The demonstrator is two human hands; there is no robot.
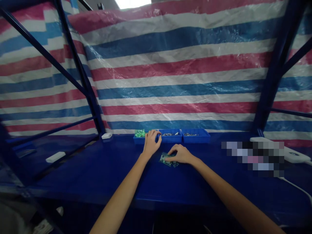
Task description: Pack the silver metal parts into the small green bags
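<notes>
Three blue bins stand in a row at the back of the blue table. The left bin [139,140] holds green pieces, while the middle bin [170,139] and the right bin [197,139] hold small metallic parts. My left hand [152,142] is over the gap between the left and middle bins, fingers apart and curved, with nothing visible in them. On the table in front of the bins lies a small clear bag [168,160] with greenish contents. My right hand [179,154] rests on its right side, thumb and fingers on the plastic.
The blue table [117,175] has a front edge near my forearms. A white power strip [290,152] with a cable lies at the right beside a pixelated area. Two white boxes [55,157] [106,136] are at the left. Blue metal posts [273,74] frame a striped sheet [175,78].
</notes>
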